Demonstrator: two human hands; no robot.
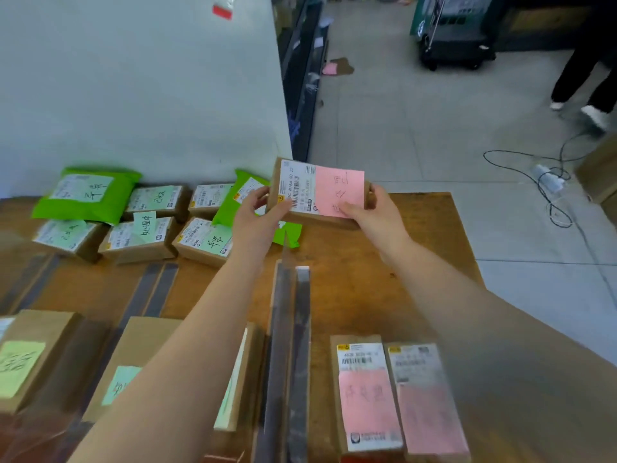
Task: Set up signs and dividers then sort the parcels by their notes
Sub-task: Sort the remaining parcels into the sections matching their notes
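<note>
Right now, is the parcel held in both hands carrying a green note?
No. The parcel gripped by the left hand and right hand bears a pink note beside its shipping label.

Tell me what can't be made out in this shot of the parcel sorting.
Head view only:
- Writing on the pink note of the held parcel: partly under the right hand, too small to read.
- Near pink-note parcels: blurred.
- Lower-left parcels: blurred, cut by the frame edge and the left forearm.
- Green mailer: partly behind the left hand.
</note>
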